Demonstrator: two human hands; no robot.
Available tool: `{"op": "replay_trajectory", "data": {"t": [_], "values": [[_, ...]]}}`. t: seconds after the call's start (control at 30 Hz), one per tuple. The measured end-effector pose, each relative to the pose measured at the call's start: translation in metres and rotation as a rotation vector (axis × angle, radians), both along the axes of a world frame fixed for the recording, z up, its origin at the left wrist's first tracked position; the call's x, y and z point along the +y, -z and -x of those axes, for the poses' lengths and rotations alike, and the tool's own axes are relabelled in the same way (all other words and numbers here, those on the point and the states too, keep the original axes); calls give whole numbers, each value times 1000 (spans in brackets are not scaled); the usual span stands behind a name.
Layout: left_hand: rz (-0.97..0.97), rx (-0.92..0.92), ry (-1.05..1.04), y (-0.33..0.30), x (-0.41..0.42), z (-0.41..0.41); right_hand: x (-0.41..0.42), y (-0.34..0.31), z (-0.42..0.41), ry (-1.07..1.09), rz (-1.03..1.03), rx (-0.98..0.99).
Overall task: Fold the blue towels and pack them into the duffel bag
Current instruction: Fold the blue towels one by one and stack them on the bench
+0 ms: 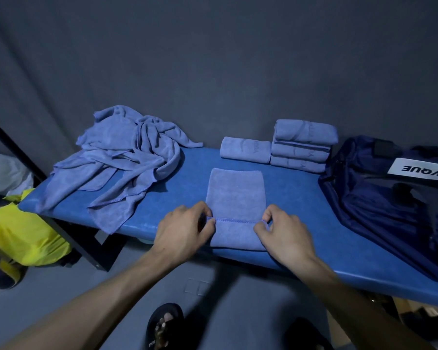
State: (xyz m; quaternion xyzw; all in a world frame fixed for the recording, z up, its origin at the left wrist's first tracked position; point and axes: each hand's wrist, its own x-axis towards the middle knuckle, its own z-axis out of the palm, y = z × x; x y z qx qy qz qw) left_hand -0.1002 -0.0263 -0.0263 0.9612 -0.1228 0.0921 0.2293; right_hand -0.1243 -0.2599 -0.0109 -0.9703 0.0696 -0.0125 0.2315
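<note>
Head view: towel strip (pixel 234 190) on the blue table (pixel 301 223), long axis running straight away from the person; left hand (pixel 185 228) and right hand (pixel 283 232) each pinch a corner of its turned-over near hem — equally near; folded stack (pixel 302 145) beyond, duffel bag (pixel 379 188) right, unfolded heap (pixel 122 155) left.

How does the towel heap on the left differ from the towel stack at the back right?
The towel heap is crumpled and unfolded; the towel stack is neatly folded. The heap sprawls wide, with one end hanging over the table edge; the stack is compact and sits fully on the table. Both are the same light blue cloth.
</note>
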Motion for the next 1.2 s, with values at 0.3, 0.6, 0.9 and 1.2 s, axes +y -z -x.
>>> {"op": "replay_trajectory", "data": {"t": [0.3,0.6,0.9,1.2], "values": [[-184,-326,410,-1,7,-9,-2,14,2,-425,522,-551],[-139,-105,557,3,34,-2,-45,18,16,-649,208,-330],[192,-9,444,8,31,-5,-43,22,9,-506,-87,-311],[474,226,266,2,23,-2,-29,9,0,-173,-483,-139]]}}
